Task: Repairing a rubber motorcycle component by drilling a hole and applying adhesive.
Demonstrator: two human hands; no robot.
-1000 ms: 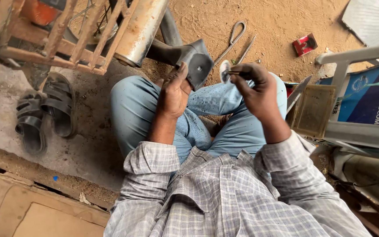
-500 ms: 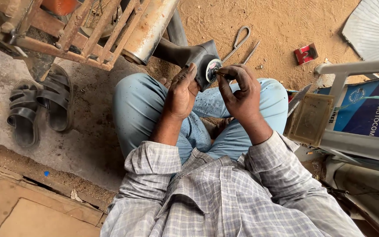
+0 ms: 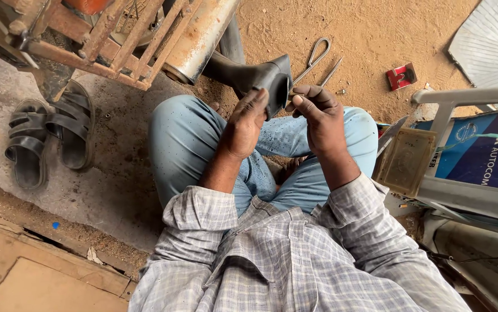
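I sit cross-legged in blue jeans and a checked shirt. A black rubber funnel-shaped part [image 3: 257, 75], wide end toward me, sticks out from under a rusty pipe. My left hand [image 3: 246, 124] grips the rim of its wide end. My right hand [image 3: 318, 112] is beside that rim with thumb and fingers pinched together; what they pinch is hidden.
A rusty metal frame [image 3: 104, 40] and pipe [image 3: 200, 37] stand at the upper left. A pair of black sandals [image 3: 49, 138] lies on the concrete at left. Metal shears [image 3: 315, 58] and a small red box [image 3: 400, 76] lie on the sand. A flat brown plate [image 3: 405, 162] leans at right.
Both hands have lifted closer to the black part's wide end. The left hand has closed over its rim, and the right hand's pinched fingers have come up beside it.
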